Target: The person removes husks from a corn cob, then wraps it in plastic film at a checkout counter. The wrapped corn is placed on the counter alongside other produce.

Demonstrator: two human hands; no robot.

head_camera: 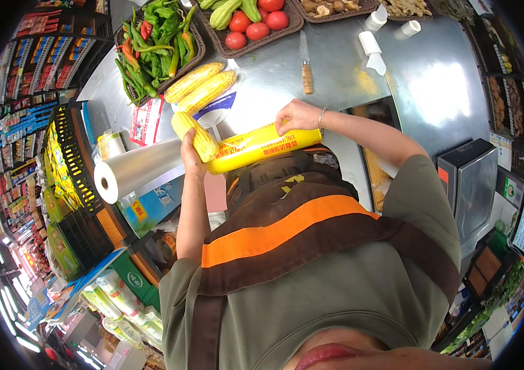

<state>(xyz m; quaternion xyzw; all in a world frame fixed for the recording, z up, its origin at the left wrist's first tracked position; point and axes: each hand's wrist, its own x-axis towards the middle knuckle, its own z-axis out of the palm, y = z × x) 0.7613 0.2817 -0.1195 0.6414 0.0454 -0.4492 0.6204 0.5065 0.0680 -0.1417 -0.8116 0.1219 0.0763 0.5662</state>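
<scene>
My left hand [191, 150] is closed around a yellow ear of corn [196, 136], held over the left end of a yellow printed box [262, 147] lying at the counter edge against my apron. My right hand [298, 118] rests at the upper side of this box toward its right end, fingertips pinched together; whether film lies between them I cannot tell. Two more ears of corn [206, 92] lie beyond the left hand, side by side, next to the basket of peppers. A big roll of clear film [139, 169] lies left of the left hand.
A wicker basket of green and red peppers [158, 46] and one with tomatoes [257, 31] stand at the far side. A wooden-handled knife [307, 69] lies on the metal counter [262, 83]. White paper rolls [369, 44] are at the far right, a red-and-white printed card [146, 121] at left.
</scene>
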